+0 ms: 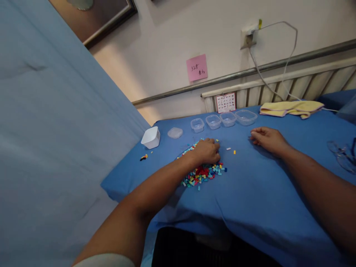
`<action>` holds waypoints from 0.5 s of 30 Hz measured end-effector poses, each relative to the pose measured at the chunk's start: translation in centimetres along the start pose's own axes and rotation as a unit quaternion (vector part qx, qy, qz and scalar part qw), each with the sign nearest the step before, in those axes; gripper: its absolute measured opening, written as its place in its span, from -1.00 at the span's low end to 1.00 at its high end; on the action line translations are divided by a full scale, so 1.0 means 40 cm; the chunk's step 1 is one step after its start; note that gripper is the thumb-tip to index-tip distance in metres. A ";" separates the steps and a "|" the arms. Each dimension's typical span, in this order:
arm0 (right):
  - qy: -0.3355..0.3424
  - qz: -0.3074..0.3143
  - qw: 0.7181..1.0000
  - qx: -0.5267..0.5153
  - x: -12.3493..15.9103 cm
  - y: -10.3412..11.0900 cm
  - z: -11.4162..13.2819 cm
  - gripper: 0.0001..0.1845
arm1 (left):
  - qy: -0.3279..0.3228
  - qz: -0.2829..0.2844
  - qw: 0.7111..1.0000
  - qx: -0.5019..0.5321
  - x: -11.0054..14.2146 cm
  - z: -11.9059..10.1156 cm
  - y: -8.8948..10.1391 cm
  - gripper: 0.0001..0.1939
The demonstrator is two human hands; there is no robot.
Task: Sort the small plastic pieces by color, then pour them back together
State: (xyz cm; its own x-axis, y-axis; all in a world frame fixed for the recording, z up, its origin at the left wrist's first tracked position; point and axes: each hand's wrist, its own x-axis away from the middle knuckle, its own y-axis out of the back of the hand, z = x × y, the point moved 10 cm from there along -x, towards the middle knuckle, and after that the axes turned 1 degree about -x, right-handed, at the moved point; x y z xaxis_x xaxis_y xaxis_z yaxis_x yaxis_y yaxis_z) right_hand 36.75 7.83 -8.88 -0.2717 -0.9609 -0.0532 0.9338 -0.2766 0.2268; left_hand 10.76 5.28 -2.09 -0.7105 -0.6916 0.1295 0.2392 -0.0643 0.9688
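A heap of small coloured bricks (pixel 202 171), with red, blue, yellow, green and white pieces, lies spread on the blue-covered table. My left hand (pixel 207 151) rests palm down over the top of this heap, its fingers somewhat apart and bent down among the bricks; the fingertips are partly hidden. To the right, apart from the heap, my right hand (pixel 267 140) is just over the cloth with thumb and fingers drawn together. Whatever may be between those fingertips is too small to make out. A white brick (pixel 228 148) and a yellow brick (pixel 234 152) lie between the hands.
Several clear plastic containers (pixel 213 121) line the back, with a clear lid (pixel 175 132) and a white tub (pixel 151 138) farther left. Black and yellow pieces (pixel 144 157) lie before the tub. A printed card (pixel 226 102), yellow cloth (pixel 292 108) and glasses (pixel 343 154) are also there.
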 end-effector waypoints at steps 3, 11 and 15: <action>-0.003 -0.005 1.000 0.003 0.001 0.002 0.000 -0.89 | -0.013 -0.008 1.000 0.016 0.059 0.046 0.019 -0.76; -0.007 0.000 1.000 0.011 0.005 0.001 -0.001 -0.94 | -0.032 -0.141 0.975 0.170 0.275 0.119 0.017 -0.63; -0.015 0.004 1.000 0.022 0.003 0.005 -0.007 -0.93 | 0.006 -0.157 0.969 0.190 0.348 0.143 -0.039 -0.46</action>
State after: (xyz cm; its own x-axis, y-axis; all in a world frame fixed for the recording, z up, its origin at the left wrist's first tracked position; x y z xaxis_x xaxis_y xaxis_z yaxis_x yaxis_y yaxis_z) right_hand 36.97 7.65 -9.13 -0.2724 -0.9619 -0.0227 0.9247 -0.2683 0.2699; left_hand -3.29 -0.14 -0.61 -0.7003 -0.6898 -0.1837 -0.2498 -0.0042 0.9683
